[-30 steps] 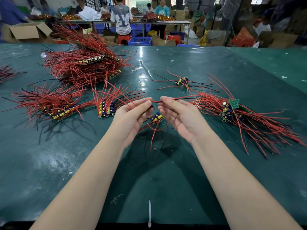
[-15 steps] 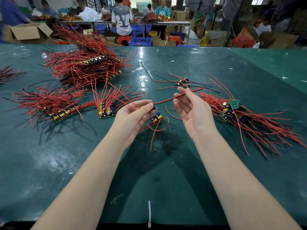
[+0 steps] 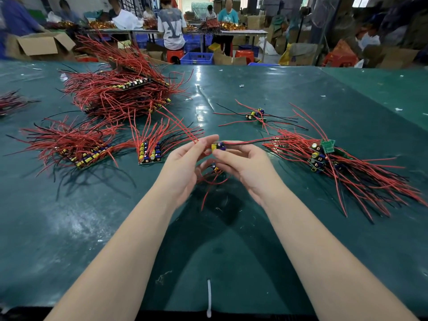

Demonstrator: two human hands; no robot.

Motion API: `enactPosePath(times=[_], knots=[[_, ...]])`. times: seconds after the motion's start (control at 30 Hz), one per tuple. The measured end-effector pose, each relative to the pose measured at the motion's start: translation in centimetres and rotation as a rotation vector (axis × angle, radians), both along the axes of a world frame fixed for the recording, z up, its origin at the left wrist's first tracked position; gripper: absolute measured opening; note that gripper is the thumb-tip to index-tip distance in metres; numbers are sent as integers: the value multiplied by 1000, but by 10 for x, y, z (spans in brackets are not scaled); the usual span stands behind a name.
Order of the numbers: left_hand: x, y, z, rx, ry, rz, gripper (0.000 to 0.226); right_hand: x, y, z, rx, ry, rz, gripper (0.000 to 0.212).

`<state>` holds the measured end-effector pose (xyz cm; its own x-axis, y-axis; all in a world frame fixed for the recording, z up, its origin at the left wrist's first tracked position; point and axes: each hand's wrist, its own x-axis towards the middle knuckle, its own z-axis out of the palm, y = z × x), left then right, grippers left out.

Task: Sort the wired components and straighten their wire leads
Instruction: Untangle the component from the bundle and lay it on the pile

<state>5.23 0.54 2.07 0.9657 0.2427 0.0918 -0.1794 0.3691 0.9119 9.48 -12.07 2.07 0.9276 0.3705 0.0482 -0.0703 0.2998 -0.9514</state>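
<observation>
a person's two bare hands meet above a green desk (image 3: pixel 254 228) in a busy workshop, working one small wired component (image 3: pixel 218 146) with yellow and blue parts. the right hand (image 3: pixel 245 169) holds it with a narrow grip, thumb and fingertips curled round the part, while red and black leads (image 3: pixel 250 142) run from it out to the right. the left hand (image 3: pixel 185 166) pinches at the component's left side, fingers close together and pointing up. just beneath the hands, another component (image 3: pixel 214 168) lies on the desk with curved red wires spilling toward the person.

sorted groups sit around them. just left of the hands a neat row of components (image 3: pixel 149 152) lies with its red and black leads fanned up and away. farther left lies a longer row (image 3: pixel 85 154), and behind both a large heap (image 3: pixel 120 93) of red-wired pieces. to the right, a bundle (image 3: pixel 324 156) with a small green board on top trails long red leads toward the desk's right edge. a few loose components (image 3: pixel 256 114) lie beyond the hands, well apart from the rest. a white cable tie (image 3: pixel 209 297) rests at the near edge. in the background, workers (image 3: pixel 172 26) stand and sit at other tables among cardboard boxes.
</observation>
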Motion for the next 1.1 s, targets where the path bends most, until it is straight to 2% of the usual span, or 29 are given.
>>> enactPosePath(times=[0.2, 0.43, 0.6, 0.77, 0.97, 1.1], knots=[[2, -3, -3, -28, -30, 69, 17, 1, -2, 3, 55, 11, -25, 13], [-4, -2, -2, 78, -26, 46, 18, 0, -3, 4, 98, 74, -12, 1], [-4, 1, -2, 129, -89, 83, 21, 2, -6, 6, 140, 164, 36, 5], [-2, 1, -3, 145, -150, 182, 18, 0, -5, 7, 100, 173, 101, 21], [3, 1, -6, 165, -179, 255, 17, 0, -4, 7, 104, 177, 112, 17], [5, 1, -6, 180, -181, 240, 19, -3, -2, 8, 122, 221, 100, 22]])
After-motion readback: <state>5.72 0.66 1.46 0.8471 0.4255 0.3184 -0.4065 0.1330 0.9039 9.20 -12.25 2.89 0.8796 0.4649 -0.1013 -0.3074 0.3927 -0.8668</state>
